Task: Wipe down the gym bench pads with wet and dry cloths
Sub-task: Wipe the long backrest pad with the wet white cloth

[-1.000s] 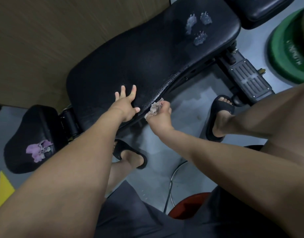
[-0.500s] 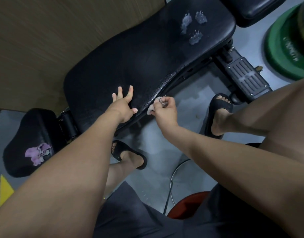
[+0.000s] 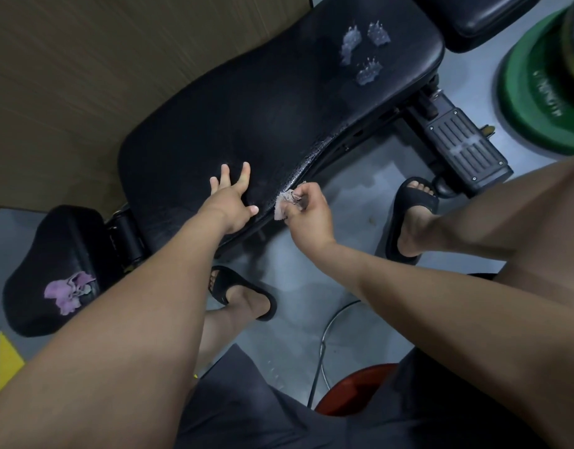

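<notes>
Fingers (image 3: 308, 193) of the right hand (image 3: 308, 218) are bunched up tight round a little wad of pale cloth (image 3: 286, 204), pinching it right against the near edge of the pad (image 3: 279, 108). The left hand (image 3: 232, 204) is just beside it, fingers (image 3: 245, 175) spread wide and flat on the vinyl, holding nothing, looks like it's just bracing.

A line of drops (image 3: 306, 160) sits along that same edge, further up from the cloth. So I'd guess we're somewhere mid-wipe, edge only partly done. A purple cloth (image 3: 70, 291) lies crumpled on the small pad (image 3: 36, 254) off to the left, well away from both hands. Can't tell which cloth is the wet one.

What I'd worry about:
- That wad is tiny. Push along the edge and it'll be knuckles rubbing vinyl more than cloth, and the drops just get smeared.
- Anything shoved off the edge lands on the floor (image 3: 344, 202), which already looks patchy-damp right by the sandals (image 3: 412, 202). Slip risk.
- The flat left palm on slick vinyl could skid if weight goes on it.
</notes>
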Available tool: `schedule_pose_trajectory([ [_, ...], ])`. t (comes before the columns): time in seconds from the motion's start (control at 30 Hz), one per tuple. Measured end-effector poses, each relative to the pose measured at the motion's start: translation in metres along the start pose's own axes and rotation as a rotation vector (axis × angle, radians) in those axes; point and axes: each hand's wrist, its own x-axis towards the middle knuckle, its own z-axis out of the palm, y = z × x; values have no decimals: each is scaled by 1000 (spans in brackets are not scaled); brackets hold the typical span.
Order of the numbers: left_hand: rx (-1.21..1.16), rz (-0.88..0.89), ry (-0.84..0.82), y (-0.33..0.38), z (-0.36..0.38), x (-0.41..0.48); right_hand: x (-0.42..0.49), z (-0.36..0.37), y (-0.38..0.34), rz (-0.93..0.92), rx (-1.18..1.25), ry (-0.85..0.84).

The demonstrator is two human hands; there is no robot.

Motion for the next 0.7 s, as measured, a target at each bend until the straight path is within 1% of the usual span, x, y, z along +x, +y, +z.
schedule_pose_trajectory([
  [0.07,0,-5,0,0,0,0,9,-3,-5,49,122,-3],
  [0.1,-1,-6,0,0,1,0,18,-7,-13,40,153,21],
  [0.17,-9,-3,-2,0,1,0,45,-19,-31,16,188,115],
  [0.27,-14,1,-2,1,0,-1,87,-45,-55,43,304,291],
  [0.33,-16,-4,-5,3,-1,-2,90,-47,-57,50,291,341],
  [0.4,-20,-9,-2,4,-2,-2,73,-32,-41,28,272,320],
  [0.5,-23,-18,-1,5,-2,-1,46,-2,-9,88,263,171],
  [0.53,-24,-20,-2,5,-1,0,49,0,-6,118,275,144],
  [0.57,-26,-20,-3,5,-1,0,60,-6,-9,109,291,159],
  [0.67,-30,-14,-6,4,0,2,114,-52,-38,-1,273,369],
  [0.7,-27,-15,-6,3,0,1,133,-68,-45,24,283,426],
])
